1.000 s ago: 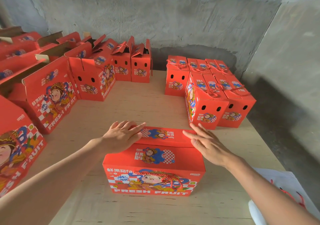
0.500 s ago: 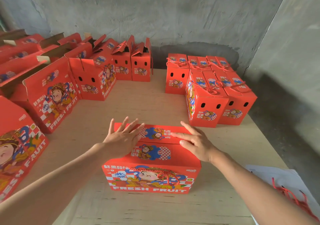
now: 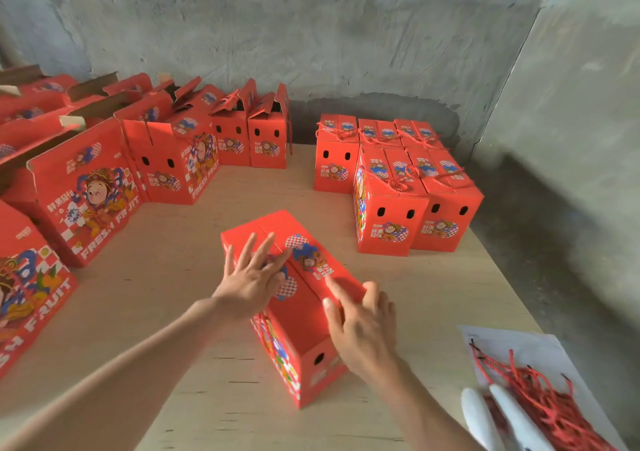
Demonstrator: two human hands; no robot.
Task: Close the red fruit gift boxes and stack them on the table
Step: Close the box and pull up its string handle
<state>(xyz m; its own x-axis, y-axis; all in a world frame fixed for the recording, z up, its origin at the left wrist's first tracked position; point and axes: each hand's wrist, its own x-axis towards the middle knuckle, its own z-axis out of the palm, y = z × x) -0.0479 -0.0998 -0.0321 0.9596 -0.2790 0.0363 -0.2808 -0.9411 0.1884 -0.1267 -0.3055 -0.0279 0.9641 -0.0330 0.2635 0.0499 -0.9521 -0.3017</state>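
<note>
A closed red fruit gift box (image 3: 301, 315) stands in the middle of the wooden table (image 3: 194, 242), turned so one narrow end with a hole faces me. My left hand (image 3: 251, 277) lies flat on its top flaps, fingers spread. My right hand (image 3: 360, 326) rests on the box's right top edge, index finger straight, thumb on the top. Several closed boxes (image 3: 398, 180) with red cord handles stand grouped at the back right. Several open boxes (image 3: 166, 152) line the left side and back.
A white sheet with a pile of red cord handles (image 3: 533, 402) lies at the near right corner, beside white scissor-like handles (image 3: 498, 419). A grey concrete wall (image 3: 346, 34) runs behind the table. The table's right edge drops to the floor.
The box has been turned from lengthwise across me to pointing away, its narrow end now toward me. Both hands stayed on its top and moved with it.
</note>
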